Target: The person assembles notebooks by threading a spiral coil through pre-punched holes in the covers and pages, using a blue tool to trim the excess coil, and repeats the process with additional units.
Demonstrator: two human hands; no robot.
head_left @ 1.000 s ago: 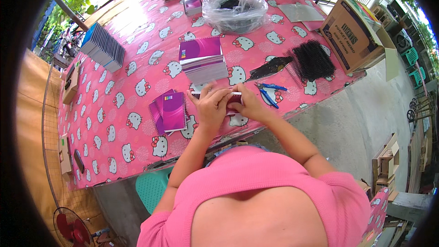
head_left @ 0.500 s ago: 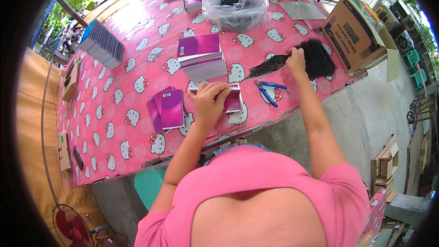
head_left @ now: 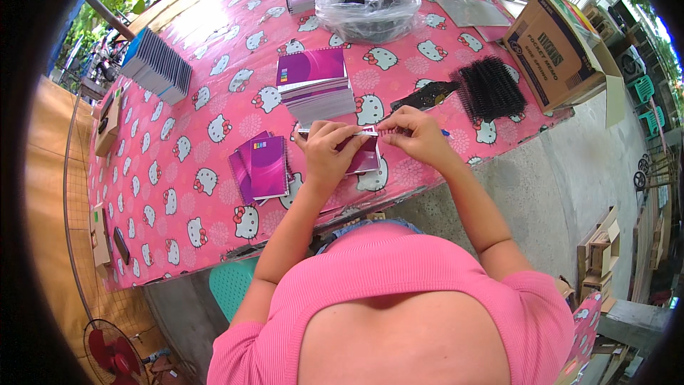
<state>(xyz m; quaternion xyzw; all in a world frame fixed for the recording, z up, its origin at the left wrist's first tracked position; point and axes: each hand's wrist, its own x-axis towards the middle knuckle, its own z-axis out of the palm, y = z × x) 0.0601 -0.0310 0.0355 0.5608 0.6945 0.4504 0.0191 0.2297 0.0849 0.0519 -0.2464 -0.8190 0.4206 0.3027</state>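
My left hand (head_left: 329,151) is closed on a small purple notebook (head_left: 365,158) at the table's front edge, fingers over its top edge. My right hand (head_left: 417,139) pinches a thin black spiral coil (head_left: 396,131) against the right end of that edge. Behind my hands stands a stack of purple notebooks (head_left: 311,69). Several spiral-bound purple notebooks (head_left: 268,169) lie fanned left of my left hand. Beyond my right hand rests a pile of black spiral coils (head_left: 490,91). The blue-handled pliers (head_left: 445,132) are mostly hidden behind my right hand.
A pink patterned cloth covers the table (head_left: 206,128). A clear plastic bag (head_left: 367,18) with black coils sits at the back, a cardboard box (head_left: 550,53) at the right edge. Another notebook stack (head_left: 157,68) stands far left. A dark strip (head_left: 425,96) lies beside the coils.
My right hand has moved left from the coil pile to the notebook's edge, bringing a black spiral coil. My left hand stays on the notebook.
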